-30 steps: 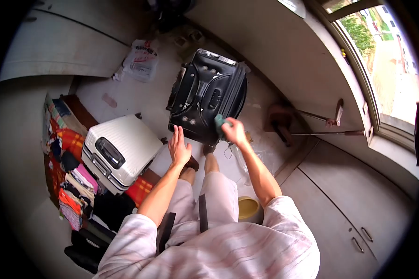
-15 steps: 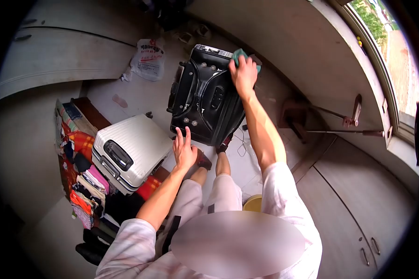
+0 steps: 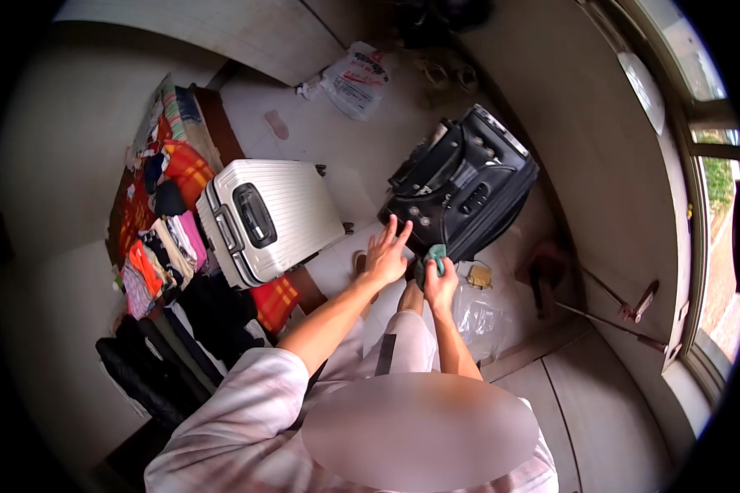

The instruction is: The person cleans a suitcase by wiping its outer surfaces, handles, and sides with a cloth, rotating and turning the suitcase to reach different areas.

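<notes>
A black suitcase [image 3: 460,185] stands on the floor in front of me, tilted to the right in view. My right hand [image 3: 441,287] grips a green cloth [image 3: 434,256] at the suitcase's near end. Close by on the left, my left hand [image 3: 386,261] has its fingers apart at the case's near left corner; whether they press on it I cannot tell. A cream ribbed suitcase [image 3: 292,205] with a dark recessed handle lies farther left, apart from both hands.
Folded clothes [image 3: 168,246] are piled along the left, with dark garments [image 3: 160,353] nearer me. A plastic bag [image 3: 358,82] and a pink insole-shaped piece [image 3: 276,125] lie on the floor. Clear plastic wrap [image 3: 478,316] is at right, below the window wall.
My right hand has brought the green cloth from the black suitcase's far right corner to its near end. The view has turned, and my left hand stays by the near left corner.
</notes>
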